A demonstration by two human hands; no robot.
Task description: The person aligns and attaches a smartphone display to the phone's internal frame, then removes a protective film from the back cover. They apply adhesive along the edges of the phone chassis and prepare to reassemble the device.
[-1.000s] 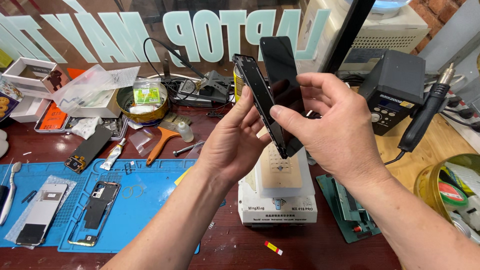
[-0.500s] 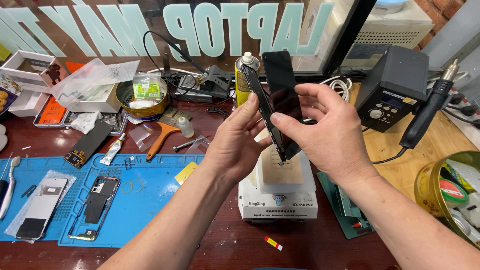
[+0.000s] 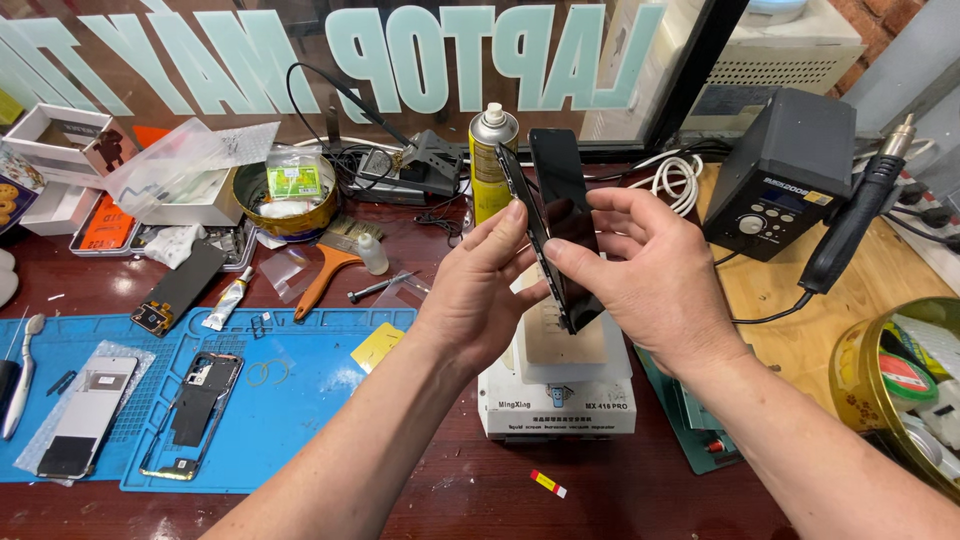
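Note:
Both my hands hold a dark smartphone (image 3: 556, 215) upright and edge-on above the workbench. Its black screen panel is parted from the body at the top, like an opened book. My left hand (image 3: 478, 290) grips the left edge with the thumb pressed near the seam. My right hand (image 3: 655, 285) holds the right side, its thumb on the screen panel's edge and the fingers spread behind. Directly below sits a white heating machine (image 3: 556, 385) with a pale pad on top.
A blue work mat (image 3: 300, 400) at the left carries a phone frame (image 3: 190, 415) and a screen (image 3: 85, 415). Behind stand a yellow spray can (image 3: 490, 165), an orange scraper (image 3: 320, 280), a round tin (image 3: 290, 195), a black soldering station (image 3: 780, 170) and a hot-air handle (image 3: 850, 225).
My hands and the phone have stayed together in nearly the same grip. The view has shifted slightly, so the phone sits a little lower over the white machine.

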